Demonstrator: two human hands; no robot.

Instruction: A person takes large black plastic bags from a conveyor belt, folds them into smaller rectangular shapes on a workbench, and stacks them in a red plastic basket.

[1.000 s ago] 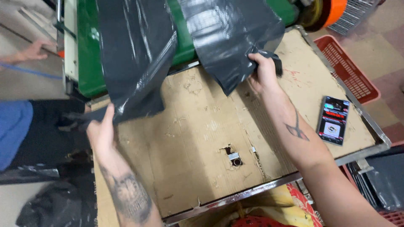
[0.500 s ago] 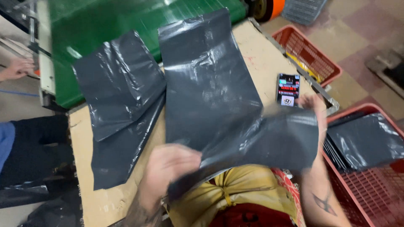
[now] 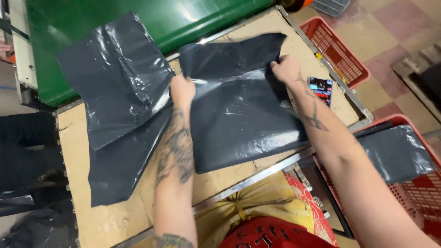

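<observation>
A black plastic bag (image 3: 239,124) lies flat on the brown cardboard-topped table (image 3: 110,216). My left hand (image 3: 182,89) grips its upper left edge. My right hand (image 3: 287,69) grips its upper right edge, where the plastic is bunched. Both forearms reach across the bag from below. A second black bag (image 3: 117,92) lies to the left, partly over the green machine surface (image 3: 92,18), with another dark sheet (image 3: 119,170) under it.
A phone (image 3: 320,87) lies near the table's right edge. A red crate (image 3: 337,48) stands on the floor beyond it. Another red crate (image 3: 413,193) at lower right holds black bags (image 3: 395,151). A person's dark-clothed legs (image 3: 23,151) are at the left.
The bag I had lifted toward my body now lies spread flat on the table. My hands have moved up to its top edge. The view has shifted right.
</observation>
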